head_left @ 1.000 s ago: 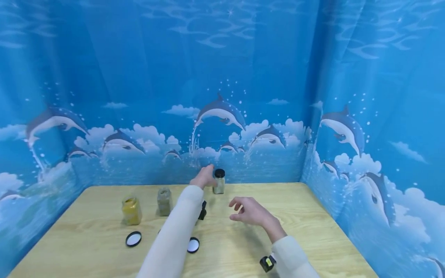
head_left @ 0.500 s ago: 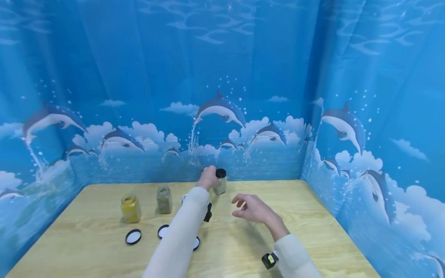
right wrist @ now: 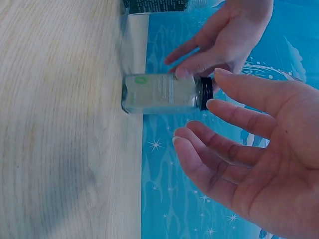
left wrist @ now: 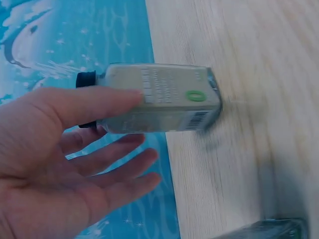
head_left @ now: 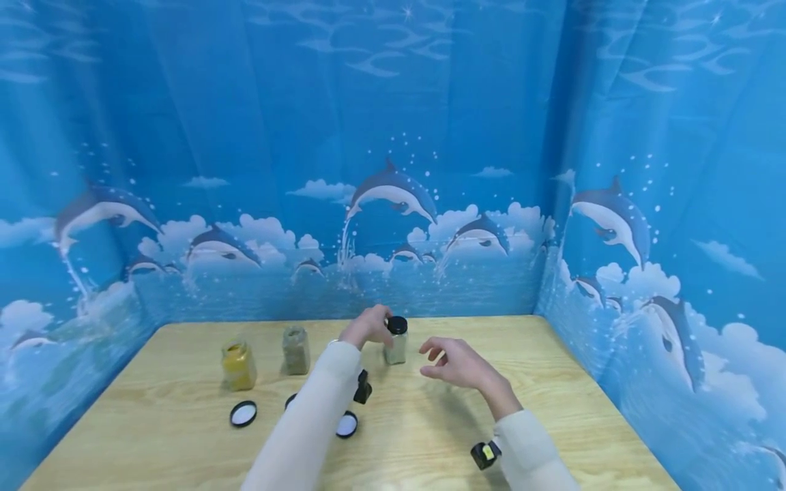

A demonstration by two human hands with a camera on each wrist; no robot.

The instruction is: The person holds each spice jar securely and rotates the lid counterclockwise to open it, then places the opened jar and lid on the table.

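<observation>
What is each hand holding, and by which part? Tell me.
The left hand touches the black-capped jar at its upper side with straight fingers; no closed grip shows. The right hand holds nothing.

Both hands (right wrist: 249,144) flank capped jar (right wrist: 162,93) on table (right wrist: 60,149).

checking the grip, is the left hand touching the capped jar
Touching: in the left wrist view the left hand's thumb lies against the capped jar.

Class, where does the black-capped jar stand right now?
In the head view, the black-capped jar stands mid-table near the back edge, between the left hand and right hand.
</observation>
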